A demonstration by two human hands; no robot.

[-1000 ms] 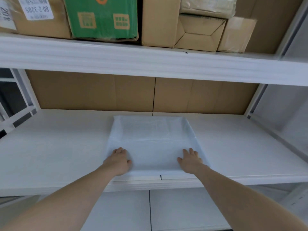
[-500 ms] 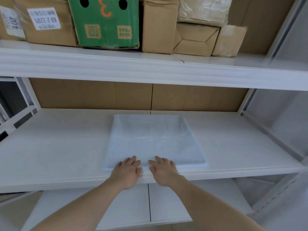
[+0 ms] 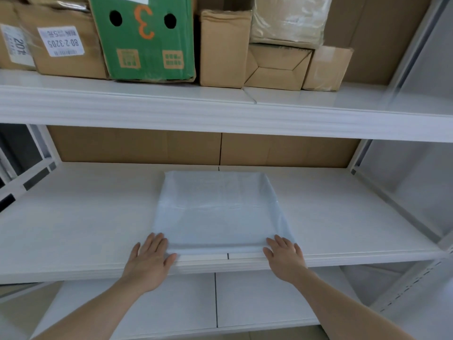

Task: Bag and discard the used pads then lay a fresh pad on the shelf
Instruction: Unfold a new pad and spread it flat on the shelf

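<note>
A pale blue-white pad [image 3: 220,212] lies flat on the middle white shelf [image 3: 81,217], its near edge close to the shelf's front lip. My left hand [image 3: 149,256] rests palm down at the pad's near left corner, fingers spread. My right hand [image 3: 284,253] lies flat at the near right corner, fingertips on the pad's edge. Neither hand grips anything. No used pads or bag are in view.
The upper shelf [image 3: 220,111] carries brown cardboard boxes [image 3: 61,45] and a green box [image 3: 144,38]. Cardboard sheets [image 3: 196,146] back the middle shelf. A lower shelf [image 3: 215,300] shows beneath my arms. White uprights [image 3: 416,40] stand at the right.
My hands have moved apart from the middle of the pad's near edge to its two near corners. The camera has tilted upward a little.
</note>
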